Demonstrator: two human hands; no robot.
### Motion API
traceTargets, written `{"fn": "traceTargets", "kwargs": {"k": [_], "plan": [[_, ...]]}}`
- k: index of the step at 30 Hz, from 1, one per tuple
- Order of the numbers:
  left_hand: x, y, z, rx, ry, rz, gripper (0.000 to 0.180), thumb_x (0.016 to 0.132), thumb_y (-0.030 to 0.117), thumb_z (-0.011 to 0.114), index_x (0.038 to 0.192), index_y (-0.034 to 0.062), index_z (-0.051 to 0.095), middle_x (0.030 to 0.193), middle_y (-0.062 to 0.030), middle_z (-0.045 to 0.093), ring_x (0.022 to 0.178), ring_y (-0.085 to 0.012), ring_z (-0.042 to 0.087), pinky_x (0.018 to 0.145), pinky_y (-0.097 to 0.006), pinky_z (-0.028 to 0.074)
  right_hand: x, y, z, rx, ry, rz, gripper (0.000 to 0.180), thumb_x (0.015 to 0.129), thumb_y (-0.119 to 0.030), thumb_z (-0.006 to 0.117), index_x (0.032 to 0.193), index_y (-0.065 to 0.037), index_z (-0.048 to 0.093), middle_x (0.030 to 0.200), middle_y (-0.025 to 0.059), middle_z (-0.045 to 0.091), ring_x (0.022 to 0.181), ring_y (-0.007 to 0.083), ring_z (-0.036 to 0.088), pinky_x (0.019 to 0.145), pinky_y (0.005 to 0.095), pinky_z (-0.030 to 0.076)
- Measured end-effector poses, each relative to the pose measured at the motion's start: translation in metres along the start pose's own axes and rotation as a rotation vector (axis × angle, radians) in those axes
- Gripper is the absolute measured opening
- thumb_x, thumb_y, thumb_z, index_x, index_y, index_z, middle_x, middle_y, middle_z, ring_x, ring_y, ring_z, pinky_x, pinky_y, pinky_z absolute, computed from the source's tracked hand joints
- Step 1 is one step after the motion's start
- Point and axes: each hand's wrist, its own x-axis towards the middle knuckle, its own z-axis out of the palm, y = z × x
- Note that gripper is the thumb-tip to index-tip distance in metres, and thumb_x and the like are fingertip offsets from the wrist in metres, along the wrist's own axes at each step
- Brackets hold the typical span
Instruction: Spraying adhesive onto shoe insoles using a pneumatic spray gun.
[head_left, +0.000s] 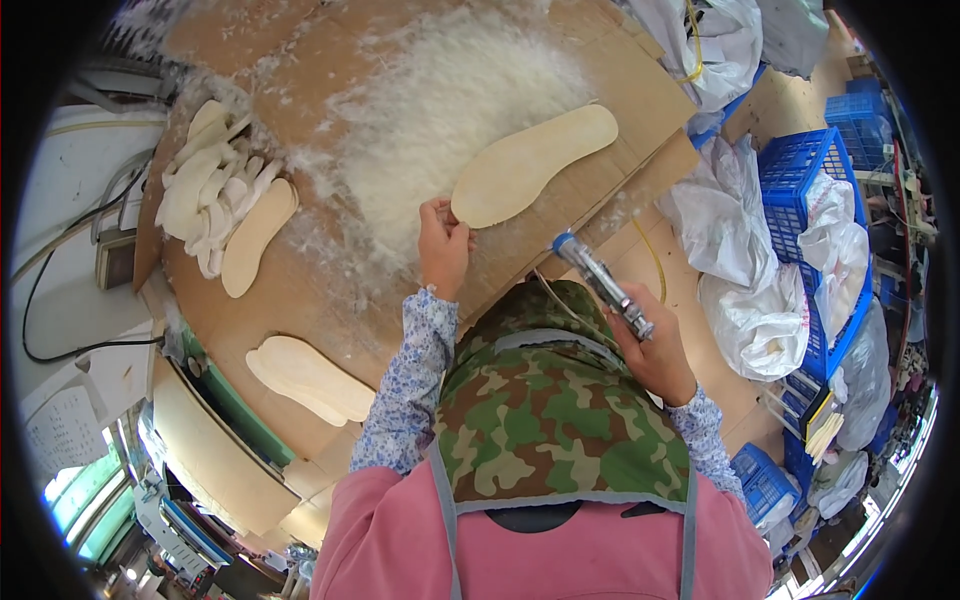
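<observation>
Insole [535,165] in left hand [446,250] has bare cardboard [600,171] toward the edge.

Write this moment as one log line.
left hand: holding beige insole by wide end | right hand: gripping blue-tipped cylindrical tool | cardboard: white fluff, more insoles

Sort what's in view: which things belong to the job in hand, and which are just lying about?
Likely in the job:
- pale sole-shaped piece at the left hand
- blue-tipped tool in the right hand
- cardboard

Seemingly lying about:
- blue basket
- white plastic bag
</observation>
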Motion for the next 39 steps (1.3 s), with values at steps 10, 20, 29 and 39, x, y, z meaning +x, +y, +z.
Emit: {"fn": "traceTargets", "kwargs": {"k": [10,20,29,39], "plan": [[-0.031,0.043,-0.021,-0.229,0.159,0.164,0.035,0.083,-0.004,0.044,0.117,0.0032,0.042,0.094,-0.0096,0.058,0.080,-0.0133,0.059,0.068,-0.026,0.051,-0.005,0.011,-0.009,0.011,0.064,0.103,0.015,0.082,-0.006,0.063,0.094,0.002,0.059,0.066,0.0037,0.057,0.061,0.0121,0.048,0.054,0.0294,0.038],[-0.178,0.098,-0.237,-0.238,0.369,0.078,0.030,0.081,0.004,0.045,0.107,-0.0002,0.058,0.102,-0.0067,0.060,0.089,-0.0137,0.059,0.078,-0.025,0.049,0.021,0.027,-0.007,0.210,-0.070,0.132,0.023,0.089,-0.003,0.054,0.110,0.005,0.053,0.096,0.0038,0.059,0.082,0.0088,0.050,0.074,0.0221,0.041],[-0.156,-0.026,-0.374,-0.238,0.300,-0.101,0.035,0.079,0.001,0.039,0.106,0.0015,0.061,0.102,-0.0036,0.059,0.094,-0.0113,0.053,0.083,-0.025,0.044,0.041,-0.006,0.041,0.079,-0.236,0.000,0.021,0.088,-0.001,0.054,0.109,0.001,0.058,0.066,-0.0088,0.039,0.060,0.0015,0.032,0.052,0.0201,0.024],[0.011,-0.088,-0.422,0.658,0.910,0.099,0.041,0.084,0.014,0.054,0.125,0.0119,0.051,0.100,-0.0186,0.054,0.095,-0.0308,0.055,0.083,-0.039,0.045,0.030,-0.018,0.062,0.066,-0.128,0.058,0.014,0.085,-0.002,0.058,0.098,0.004,0.056,0.067,-0.0059,0.043,0.059,0.0030,0.035,0.051,0.0210,0.027]]}}
